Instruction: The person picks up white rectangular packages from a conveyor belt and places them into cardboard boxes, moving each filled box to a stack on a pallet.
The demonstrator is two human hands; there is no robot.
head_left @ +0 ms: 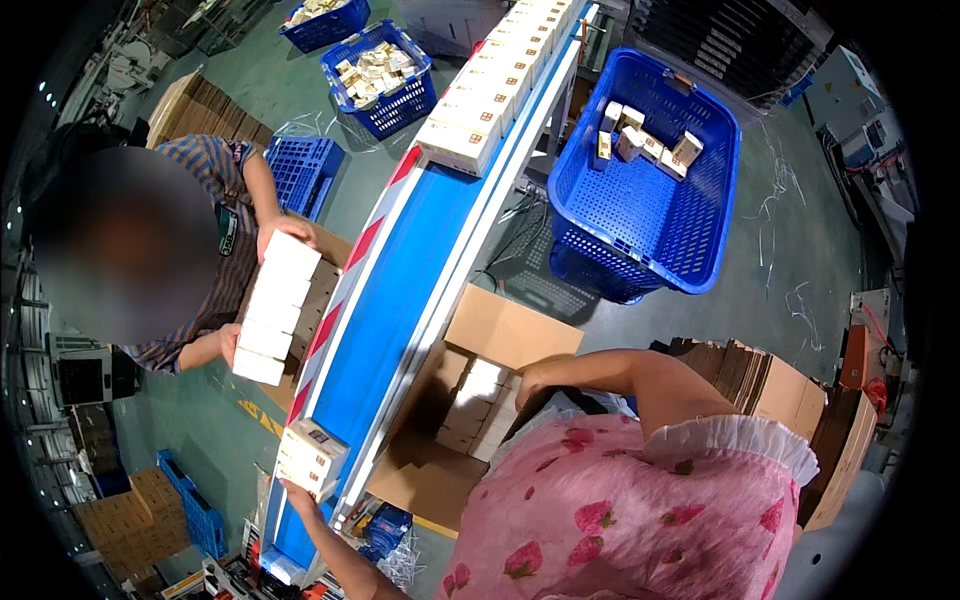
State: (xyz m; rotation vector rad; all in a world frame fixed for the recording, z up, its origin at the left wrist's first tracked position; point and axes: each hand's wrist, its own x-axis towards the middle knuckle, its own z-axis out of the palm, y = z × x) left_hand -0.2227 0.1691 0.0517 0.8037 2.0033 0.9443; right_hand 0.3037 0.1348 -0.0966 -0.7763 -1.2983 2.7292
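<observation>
Touching the near side of white boxes [312, 458] at the belt's [385, 300] near end: left hand [299, 497]. Fingers lie along the boxes' lower edge; cannot tell whether they close on them. Right hand [533, 383] is at the edge of an open carton [512, 328], just right of the belt; fingertips partly hidden, grip cannot be told. Packed boxes [470, 408], white, sit inside the carton, beside that hand. Across the belt, on its left, a co-worker [205, 160] in a striped shirt supports a box row [275, 308] with both hands, one at each end. Farther, right of the belt: blue basket [648, 230] with loose boxes [630, 140]. Far end of belt: box line [490, 95], closely set. Left of it: blue bin [397, 112], filled with small boxes.
</observation>
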